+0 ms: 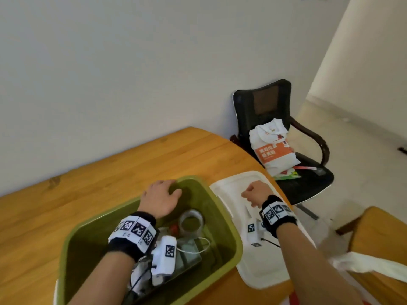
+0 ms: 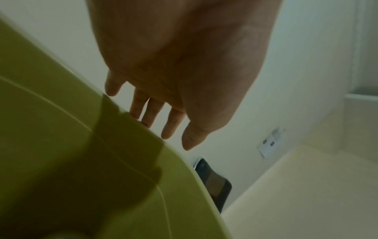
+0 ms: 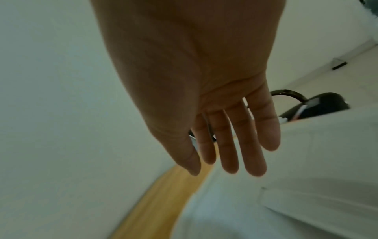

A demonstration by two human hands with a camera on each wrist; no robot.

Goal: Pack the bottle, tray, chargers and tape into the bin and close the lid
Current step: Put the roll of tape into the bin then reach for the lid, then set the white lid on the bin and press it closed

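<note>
A wooden counter (image 1: 123, 164) with an orange-yellow grain stands against a plain pale wall (image 1: 132, 62), and beyond its rounded end a single black office chair (image 1: 284, 137) holds a white and orange bag (image 1: 273, 148) on a light tiled floor. One green bin (image 1: 229, 234) sits open on the counter, and one white lid (image 1: 259, 274) lies flat on the counter just beside its right wall, not yet on the bin. Inside the bin one clear roll of tape (image 1: 191, 221) stands toward the far end, near a small red item and a flat clear tray (image 1: 189, 254) with a white cable looped over it; the chargers and the bottle cannot be told apart or counted, since the left forearm and its wrist camera cover the near half. The left hand (image 1: 161, 199) reaches over the far rim of the bin with fingers (image 2: 155, 113) extended and relaxed, holding nothing; whether they touch the rim is unclear. The right hand (image 1: 256, 192) hangs over the lid, its fingers (image 3: 229, 145) straight and together, also gripping nothing. Both wrist views are dim and blurred. A second wooden surface is cut off at the lower right.
</note>
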